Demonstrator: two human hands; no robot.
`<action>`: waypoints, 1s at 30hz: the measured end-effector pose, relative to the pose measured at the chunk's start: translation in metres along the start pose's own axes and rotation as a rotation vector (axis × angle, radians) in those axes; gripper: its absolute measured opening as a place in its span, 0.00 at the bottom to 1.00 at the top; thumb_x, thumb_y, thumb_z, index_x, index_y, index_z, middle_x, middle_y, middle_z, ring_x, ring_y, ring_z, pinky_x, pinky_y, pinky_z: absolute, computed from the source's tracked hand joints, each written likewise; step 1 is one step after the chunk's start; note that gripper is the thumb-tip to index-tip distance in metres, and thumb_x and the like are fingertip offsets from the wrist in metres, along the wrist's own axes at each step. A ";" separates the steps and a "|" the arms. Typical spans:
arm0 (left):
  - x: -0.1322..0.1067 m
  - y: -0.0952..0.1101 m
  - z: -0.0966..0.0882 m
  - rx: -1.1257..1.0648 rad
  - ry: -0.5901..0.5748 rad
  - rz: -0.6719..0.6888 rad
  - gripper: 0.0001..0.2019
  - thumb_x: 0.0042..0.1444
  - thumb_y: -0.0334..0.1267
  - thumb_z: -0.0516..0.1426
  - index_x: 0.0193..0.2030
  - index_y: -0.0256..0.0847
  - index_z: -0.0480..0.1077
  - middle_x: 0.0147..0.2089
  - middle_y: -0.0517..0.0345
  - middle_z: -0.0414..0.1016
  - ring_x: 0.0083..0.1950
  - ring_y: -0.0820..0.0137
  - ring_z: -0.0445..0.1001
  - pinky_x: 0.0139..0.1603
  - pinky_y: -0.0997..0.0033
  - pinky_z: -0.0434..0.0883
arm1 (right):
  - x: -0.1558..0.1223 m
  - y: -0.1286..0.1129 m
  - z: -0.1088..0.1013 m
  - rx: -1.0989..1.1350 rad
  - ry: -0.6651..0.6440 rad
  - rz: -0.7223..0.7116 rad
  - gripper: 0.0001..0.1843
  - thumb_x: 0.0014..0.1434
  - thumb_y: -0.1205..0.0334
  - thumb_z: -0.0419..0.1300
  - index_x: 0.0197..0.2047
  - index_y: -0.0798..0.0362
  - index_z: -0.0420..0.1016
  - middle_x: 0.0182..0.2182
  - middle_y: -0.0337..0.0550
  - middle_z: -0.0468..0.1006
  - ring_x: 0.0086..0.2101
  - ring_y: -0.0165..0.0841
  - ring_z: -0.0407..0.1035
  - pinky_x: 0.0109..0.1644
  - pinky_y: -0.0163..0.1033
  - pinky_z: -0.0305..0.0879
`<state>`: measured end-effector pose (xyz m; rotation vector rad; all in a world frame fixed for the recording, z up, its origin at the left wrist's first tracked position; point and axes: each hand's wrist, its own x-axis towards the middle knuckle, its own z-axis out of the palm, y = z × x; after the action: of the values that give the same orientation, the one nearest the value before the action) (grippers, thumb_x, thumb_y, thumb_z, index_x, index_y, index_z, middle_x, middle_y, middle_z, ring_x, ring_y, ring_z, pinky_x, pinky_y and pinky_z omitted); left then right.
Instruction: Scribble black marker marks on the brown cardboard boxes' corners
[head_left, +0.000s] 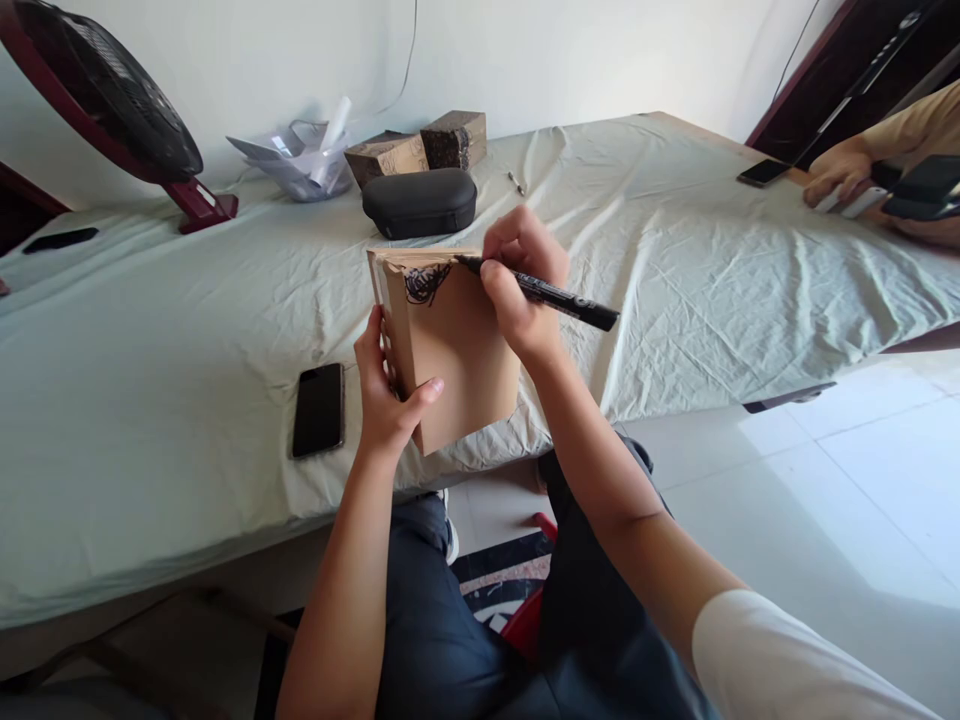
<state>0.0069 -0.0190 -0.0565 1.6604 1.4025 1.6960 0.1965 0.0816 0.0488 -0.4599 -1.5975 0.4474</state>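
Nearest, above a lap in dark trousers, the left hand (390, 395) is closed round the lower left edge of a plain brown cardboard box (461, 350), with the thumb across the front face and the fingers behind. The box is held upright in the air just over the near edge of the table and rests on nothing. The right hand (521, 285) is curled tight on a black marker pen (555, 297). The pen's tip presses at the box's top edge, beside a dense black scribble (426, 283) on the upper left corner.

The box is gripped on one side only, so pressure from the nib could twist it in the fingers or buckle the thin top flap. The stroke would then skid off (ink on a thumb or on the cloth is the likely cost). The flap edge looks creased, which I judge a poor surface for the tip.

Just left of the box, a black smartphone (318, 408) lies flat on the wrinkled pale green bedsheet (150, 400) that covers the table. It is close enough that a slipped box might land on it.

Farther back sit a black oval zip case (420, 203), two patterned brown boxes (390, 155), a heap of crumpled clear wrapping (300, 155) and a dark red fan (112, 90). At far right another person's hand (844, 180) rests well apart. Nothing stands between the hands and the box.
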 end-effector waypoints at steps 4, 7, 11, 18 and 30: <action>-0.001 -0.002 0.000 -0.021 0.003 -0.013 0.61 0.48 0.69 0.73 0.84 0.58 0.52 0.83 0.42 0.54 0.80 0.41 0.63 0.74 0.42 0.73 | 0.005 -0.002 -0.003 0.070 0.109 0.020 0.13 0.71 0.47 0.58 0.39 0.42 0.61 0.32 0.37 0.66 0.28 0.36 0.63 0.38 0.46 0.71; -0.001 -0.003 -0.003 -0.020 0.021 -0.034 0.60 0.47 0.68 0.73 0.84 0.57 0.54 0.83 0.42 0.56 0.79 0.41 0.65 0.72 0.42 0.75 | 0.006 -0.006 -0.005 0.100 0.192 0.076 0.18 0.72 0.36 0.60 0.44 0.41 0.66 0.30 0.36 0.69 0.29 0.37 0.67 0.40 0.46 0.76; -0.001 -0.005 -0.010 0.015 0.047 -0.065 0.60 0.47 0.66 0.73 0.84 0.57 0.55 0.83 0.43 0.58 0.72 0.44 0.73 0.66 0.47 0.79 | 0.007 0.005 -0.016 0.038 0.290 0.251 0.24 0.70 0.28 0.62 0.44 0.40 0.70 0.25 0.34 0.69 0.27 0.37 0.70 0.42 0.48 0.81; 0.004 -0.008 -0.023 -0.006 0.082 -0.076 0.59 0.46 0.63 0.73 0.84 0.55 0.56 0.82 0.44 0.62 0.66 0.48 0.77 0.60 0.52 0.81 | -0.012 0.079 -0.051 0.342 0.084 0.543 0.28 0.69 0.34 0.60 0.61 0.44 0.73 0.52 0.47 0.84 0.38 0.35 0.82 0.35 0.40 0.78; 0.012 -0.017 -0.031 -0.064 0.207 -0.141 0.57 0.43 0.50 0.71 0.82 0.48 0.58 0.82 0.44 0.62 0.73 0.49 0.72 0.72 0.52 0.75 | -0.079 0.106 -0.100 -0.454 -0.534 0.622 0.15 0.60 0.67 0.61 0.50 0.51 0.79 0.43 0.45 0.84 0.31 0.32 0.70 0.41 0.41 0.66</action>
<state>-0.0299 -0.0137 -0.0580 1.3503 1.5023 1.8523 0.3042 0.1290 -0.0669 -1.2860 -2.0686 0.7160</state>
